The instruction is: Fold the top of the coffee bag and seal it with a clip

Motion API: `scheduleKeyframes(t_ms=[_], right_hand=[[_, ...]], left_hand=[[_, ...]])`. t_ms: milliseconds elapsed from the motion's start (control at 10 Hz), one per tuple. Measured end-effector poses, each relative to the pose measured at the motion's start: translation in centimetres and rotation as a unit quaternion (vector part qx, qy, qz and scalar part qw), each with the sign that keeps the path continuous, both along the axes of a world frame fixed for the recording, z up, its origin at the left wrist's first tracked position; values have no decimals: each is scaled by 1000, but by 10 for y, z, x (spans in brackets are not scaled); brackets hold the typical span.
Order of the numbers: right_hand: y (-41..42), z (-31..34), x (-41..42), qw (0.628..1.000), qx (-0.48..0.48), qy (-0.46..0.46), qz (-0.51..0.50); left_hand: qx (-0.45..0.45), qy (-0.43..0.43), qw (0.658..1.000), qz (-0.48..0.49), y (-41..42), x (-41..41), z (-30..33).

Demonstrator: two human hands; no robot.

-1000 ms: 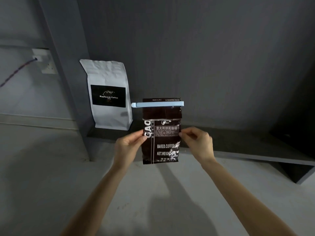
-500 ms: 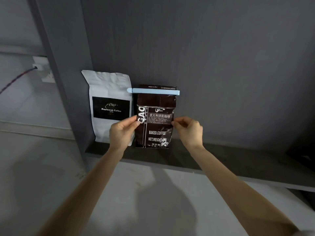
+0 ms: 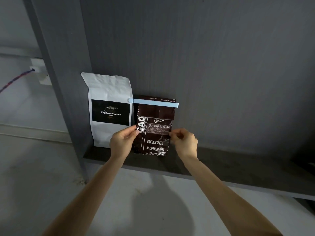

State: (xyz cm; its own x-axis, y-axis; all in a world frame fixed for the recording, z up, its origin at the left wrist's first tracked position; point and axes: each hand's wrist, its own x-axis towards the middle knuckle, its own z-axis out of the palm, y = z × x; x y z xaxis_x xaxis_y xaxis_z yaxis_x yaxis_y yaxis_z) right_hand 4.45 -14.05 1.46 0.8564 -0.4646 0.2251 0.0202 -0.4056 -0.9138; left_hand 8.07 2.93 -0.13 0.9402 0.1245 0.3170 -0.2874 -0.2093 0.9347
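- At the far left, a white wall socket [image 3: 38,68] with a red-and-blue twisted cable [image 3: 16,80] plugged into it sat on the pale wall, lower and nearer the frame's left edge than half a second before.
- A dark grey upright panel [image 3: 64,82] ran down beside it, meeting the dark grey shelf [image 3: 230,160] below.
- A tall white paper coffee bag with a black label [image 3: 109,109] stood on the shelf against the grey back wall, unmoved in place from the earlier frames.
- The left hand [image 3: 121,142] pinched the left edge of the glossy dark brown foil coffee bag [image 3: 154,132], thumb in front by the white lettering, fingers behind.
- That brown bag stood upright on the shelf, just beside the white one, its base on the shelf board; a second earlier it had been held in the air in front of the shelf, and half a second earlier it was just reaching the board.
- Its top was folded over, and a long pale blue plastic clip [image 3: 153,103] ran across the fold, its rounded left end overlapping the white bag's right edge. The clip sat the same way in all frames.
- The right hand [image 3: 185,142] was at the brown bag's right edge, thumb and forefinger pressed together on the foil, other fingers curled.
- Both forearms reached further up into the view than before.
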Motion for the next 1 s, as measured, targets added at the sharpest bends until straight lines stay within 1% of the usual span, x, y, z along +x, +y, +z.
scheduleKeyframes(t_ms=[200,300,400,500,700,800,900,1000], right_hand=[[0,-1,-5,1000,-24,-18,1],[-1,0,-3,1000,-20,-14,4],[1,0,-3,1000,-15,-3,10],[2,-1,-6,1000,-10,2,13],[0,5,-17,998,-18,32,52],[-4,9,-23,992,-74,64,82],[-7,17,-31,982,-142,92,84],[-12,39,-47,971,-207,106,59]], left_hand=[[16,2,1000,-1,-1,-1,1],[32,0,999,0,-1,0,1],[47,20,999,-3,2,3,3],[42,39,998,-21,5,4,5],[68,44,996,-45,9,-7,14],[150,-5,988,-46,9,-15,20],[224,-75,972,-18,3,-25,33],[319,-151,936,18,-5,-42,55]])
